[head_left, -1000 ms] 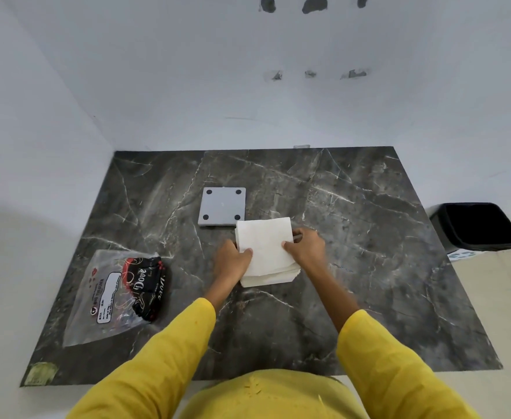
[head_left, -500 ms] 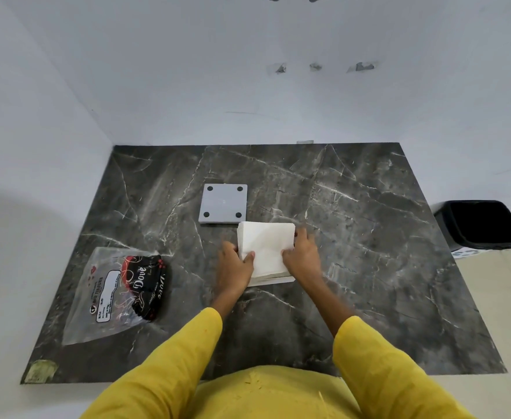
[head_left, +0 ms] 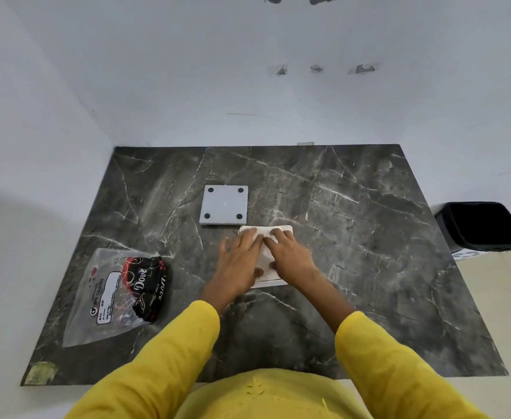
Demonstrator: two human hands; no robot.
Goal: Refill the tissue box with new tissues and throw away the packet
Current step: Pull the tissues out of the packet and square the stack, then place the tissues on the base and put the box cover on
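Observation:
A white stack of tissues (head_left: 266, 257) sits in the tissue box near the middle of the dark marble table (head_left: 369, 237); only a pale edge of the box (head_left: 270, 282) shows below it. My left hand (head_left: 239, 261) and my right hand (head_left: 290, 255) lie flat on top of the stack, fingers spread, pressing down. A grey square plate with four dark dots, the box's cover (head_left: 224, 204), lies flat just beyond the stack. The clear plastic tissue packet (head_left: 118, 293) with a black and red label lies at the table's left.
A black waste bin (head_left: 483, 226) stands on the floor past the table's right edge. White walls close the far and left sides. A yellowish patch (head_left: 41, 371) marks the near left corner of the table.
My hands have moved from the stack's sides onto its top. The stack now looks lower and flatter in the box.

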